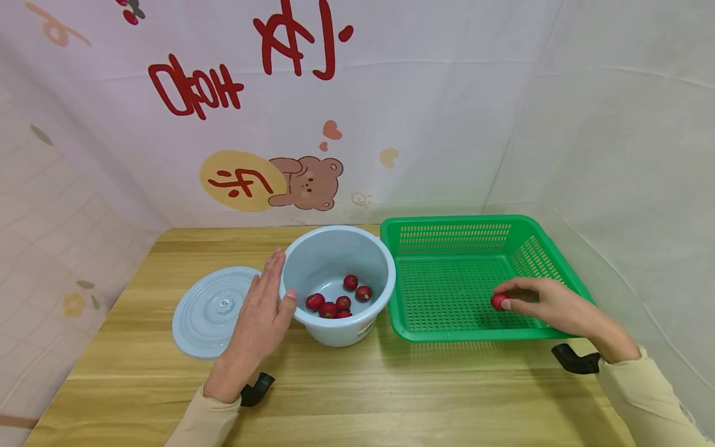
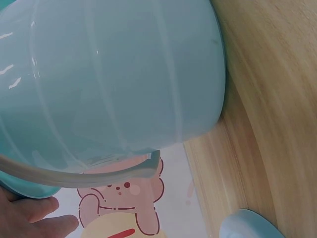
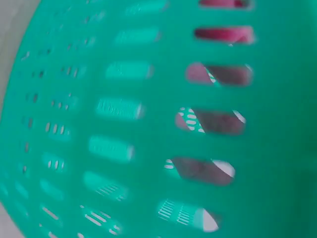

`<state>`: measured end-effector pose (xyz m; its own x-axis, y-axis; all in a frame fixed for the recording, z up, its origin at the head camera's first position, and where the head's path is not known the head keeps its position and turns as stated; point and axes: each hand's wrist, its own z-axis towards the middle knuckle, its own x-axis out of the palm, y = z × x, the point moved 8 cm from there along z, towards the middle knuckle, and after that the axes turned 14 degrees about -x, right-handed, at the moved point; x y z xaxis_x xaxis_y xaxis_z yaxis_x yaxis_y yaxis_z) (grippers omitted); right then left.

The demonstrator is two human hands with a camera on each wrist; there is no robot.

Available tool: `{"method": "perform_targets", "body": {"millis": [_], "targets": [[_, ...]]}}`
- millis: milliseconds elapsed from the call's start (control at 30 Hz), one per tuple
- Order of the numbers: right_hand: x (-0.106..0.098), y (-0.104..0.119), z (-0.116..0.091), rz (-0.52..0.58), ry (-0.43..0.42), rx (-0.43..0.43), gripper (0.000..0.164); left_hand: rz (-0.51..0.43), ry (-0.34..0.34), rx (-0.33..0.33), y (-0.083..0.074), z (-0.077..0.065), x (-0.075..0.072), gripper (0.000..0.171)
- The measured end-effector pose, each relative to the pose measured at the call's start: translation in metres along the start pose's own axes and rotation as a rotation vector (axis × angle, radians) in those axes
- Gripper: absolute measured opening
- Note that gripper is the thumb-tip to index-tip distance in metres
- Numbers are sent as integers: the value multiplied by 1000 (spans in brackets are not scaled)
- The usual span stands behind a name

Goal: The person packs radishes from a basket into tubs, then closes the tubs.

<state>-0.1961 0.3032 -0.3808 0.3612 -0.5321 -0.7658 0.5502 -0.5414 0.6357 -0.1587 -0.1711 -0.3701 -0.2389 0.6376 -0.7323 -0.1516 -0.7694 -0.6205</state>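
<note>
My right hand [image 1: 550, 303] reaches over the near rim of a green plastic basket [image 1: 441, 288] at the right and pinches a small red radish [image 1: 498, 302] between thumb and fingers, low over the basket floor. Several red radishes [image 1: 315, 302] lie in the light blue bucket [image 1: 336, 336] at the centre. Against the bucket's left side is my left hand [image 1: 258, 318], fingers straight at the rim. The left wrist view shows the bucket wall [image 2: 109, 74] close up and the left fingers [image 2: 52, 225] at its rim. The basket's slotted side [image 3: 163, 129] fills the right wrist view, the hand partly showing through.
A round light blue lid [image 1: 201, 320] lies on the wooden table [image 1: 357, 397] left of the bucket. The bucket has a pale carrying handle [image 2: 74, 179]. Behind the table hangs a white cloth [image 1: 436, 124] with printed characters and a bear; another stretch runs along the right.
</note>
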Motion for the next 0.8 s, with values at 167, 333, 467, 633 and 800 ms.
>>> {"method": "perform_targets", "body": {"millis": [167, 333, 467, 633, 800], "targets": [[-4, 7, -1, -60, -68, 10, 25, -2, -2, 2, 0, 0, 0, 67], [-5, 16, 1, -108, -102, 21, 24, -2, -7, 2, 0, 1, 0, 67], [-6, 24, 4, -111, -130, 22, 23, -5, -8, 0, 0, 0, 0, 66], [-6, 32, 6, -105, -161, 34, 24, -3, -3, -4, -1, 0, 0, 67], [-6, 41, 9, -82, -206, 13, 25, -4, -12, 5, -1, 0, -1, 67]]}}
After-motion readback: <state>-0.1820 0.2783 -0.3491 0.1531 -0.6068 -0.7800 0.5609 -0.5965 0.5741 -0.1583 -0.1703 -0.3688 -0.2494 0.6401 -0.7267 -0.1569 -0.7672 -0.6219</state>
